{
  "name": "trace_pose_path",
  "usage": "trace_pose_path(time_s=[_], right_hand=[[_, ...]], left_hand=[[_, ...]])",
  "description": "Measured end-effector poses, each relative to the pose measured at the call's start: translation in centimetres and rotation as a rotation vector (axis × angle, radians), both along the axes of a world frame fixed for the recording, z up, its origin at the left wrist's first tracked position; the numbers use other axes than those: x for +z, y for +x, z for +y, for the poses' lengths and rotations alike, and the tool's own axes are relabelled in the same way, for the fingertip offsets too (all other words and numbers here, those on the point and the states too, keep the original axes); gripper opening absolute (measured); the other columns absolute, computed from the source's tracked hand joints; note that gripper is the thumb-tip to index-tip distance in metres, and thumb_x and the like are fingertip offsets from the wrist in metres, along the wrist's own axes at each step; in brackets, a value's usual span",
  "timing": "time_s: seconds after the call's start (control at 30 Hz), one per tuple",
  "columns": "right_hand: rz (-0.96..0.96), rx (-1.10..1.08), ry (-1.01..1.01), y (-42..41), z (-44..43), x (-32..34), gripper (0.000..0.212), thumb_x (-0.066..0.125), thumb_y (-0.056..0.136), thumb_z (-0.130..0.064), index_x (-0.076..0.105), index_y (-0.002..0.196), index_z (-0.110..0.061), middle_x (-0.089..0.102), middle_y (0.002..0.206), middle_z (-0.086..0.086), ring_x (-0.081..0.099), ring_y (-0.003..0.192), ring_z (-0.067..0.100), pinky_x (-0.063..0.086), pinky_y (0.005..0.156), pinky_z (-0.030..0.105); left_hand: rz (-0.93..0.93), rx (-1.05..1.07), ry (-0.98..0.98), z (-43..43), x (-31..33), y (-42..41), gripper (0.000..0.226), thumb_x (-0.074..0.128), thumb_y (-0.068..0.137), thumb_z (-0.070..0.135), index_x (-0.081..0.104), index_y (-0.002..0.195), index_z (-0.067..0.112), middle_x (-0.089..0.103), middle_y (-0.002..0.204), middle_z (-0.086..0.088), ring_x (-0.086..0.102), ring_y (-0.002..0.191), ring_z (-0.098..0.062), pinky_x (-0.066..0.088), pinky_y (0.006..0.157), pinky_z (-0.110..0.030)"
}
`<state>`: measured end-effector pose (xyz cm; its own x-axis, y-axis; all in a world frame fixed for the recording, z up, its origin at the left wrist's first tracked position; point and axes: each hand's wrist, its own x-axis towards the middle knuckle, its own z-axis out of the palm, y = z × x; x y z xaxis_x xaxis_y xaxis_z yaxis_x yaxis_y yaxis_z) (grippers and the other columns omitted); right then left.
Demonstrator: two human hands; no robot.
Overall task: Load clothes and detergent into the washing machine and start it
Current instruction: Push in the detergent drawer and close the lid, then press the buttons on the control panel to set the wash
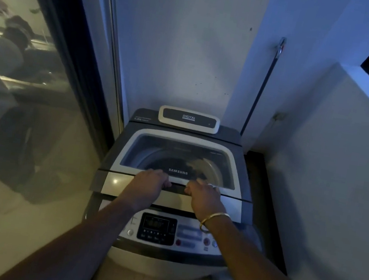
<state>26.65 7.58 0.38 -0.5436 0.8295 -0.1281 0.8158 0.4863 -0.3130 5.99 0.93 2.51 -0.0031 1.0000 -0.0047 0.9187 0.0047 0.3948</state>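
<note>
The top-loading washing machine [175, 186] stood in a narrow corner, its lid [180, 161] down. The left hand [147, 186] and right hand [204, 197] rested side by side, fingers curled around the lid's front edge, above the control panel [157, 228].

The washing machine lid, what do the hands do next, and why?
Probably lift the grey window lid upward. Both the left hand and right hand grip its front edge, the lid looks closed, and the clothes must go in the drum beneath it.
</note>
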Motion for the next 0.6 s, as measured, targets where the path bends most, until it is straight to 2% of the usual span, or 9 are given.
trace_pose_path(time_s=[0.07,0.2,0.33,0.43,0.5,0.6], right_hand=[[-0.03,-0.014,-0.031,0.0,-0.1,-1.3,0.026,0.048,0.106,-0.011,0.064,0.12,-0.026,0.062,0.124,0.004,0.057,0.12,0.031,0.037,0.098,0.044],[-0.056,-0.035,-0.045,-0.4,0.0,-3.6,0.035,0.05,0.099,-0.003,0.064,0.122,-0.025,0.064,0.125,0.006,0.057,0.117,0.033,0.04,0.099,0.045],[-0.032,-0.08,-0.049,-0.7,0.3,-4.2,0.03,0.052,0.102,-0.005,0.067,0.12,-0.023,0.068,0.123,0.007,0.06,0.12,0.032,0.041,0.1,0.041],[0.061,-0.127,-0.055,-0.6,0.1,-4.5,0.017,0.054,0.107,-0.015,0.068,0.115,-0.023,0.068,0.115,0.004,0.062,0.114,0.031,0.043,0.098,0.042],[0.212,-0.16,-0.065,-0.2,-0.6,-4.6,0.009,0.06,0.107,-0.026,0.065,0.114,-0.024,0.066,0.112,0.001,0.063,0.109,0.028,0.051,0.1,0.045],[0.382,-0.241,-0.036,1.4,-2.2,-4.7,0.021,0.067,0.102,-0.031,0.06,0.122,-0.03,0.055,0.13,-0.007,0.06,0.12,0.016,0.056,0.108,0.041]], left_hand=[[-0.032,-0.016,-0.04,-0.1,-1.2,-0.2,0.022,0.057,0.108,0.016,0.076,0.111,0.028,0.064,0.103,0.011,0.067,0.106,-0.019,0.052,0.091,-0.036],[-0.017,-0.029,-0.014,0.5,-4.2,-0.6,0.022,0.058,0.109,0.018,0.077,0.114,0.026,0.072,0.11,0.002,0.069,0.105,-0.024,0.056,0.094,-0.044],[-0.096,-0.039,0.007,1.0,-5.7,-1.2,0.021,0.057,0.111,0.02,0.077,0.112,0.022,0.075,0.111,-0.003,0.069,0.107,-0.028,0.05,0.094,-0.042],[-0.23,0.019,0.021,0.9,-6.7,-1.5,0.007,0.065,0.108,0.03,0.069,0.111,0.026,0.068,0.105,0.004,0.064,0.102,-0.021,0.051,0.087,-0.04],[-0.301,0.02,0.097,0.3,-7.2,-2.1,0.015,0.071,0.104,0.032,0.065,0.117,0.027,0.057,0.11,0.01,0.058,0.105,-0.014,0.051,0.09,-0.034],[-0.311,-0.012,0.186,-1.2,-8.1,-3.0,0.022,0.072,0.103,0.03,0.065,0.123,0.026,0.052,0.125,0.01,0.056,0.119,-0.012,0.056,0.102,-0.036]])
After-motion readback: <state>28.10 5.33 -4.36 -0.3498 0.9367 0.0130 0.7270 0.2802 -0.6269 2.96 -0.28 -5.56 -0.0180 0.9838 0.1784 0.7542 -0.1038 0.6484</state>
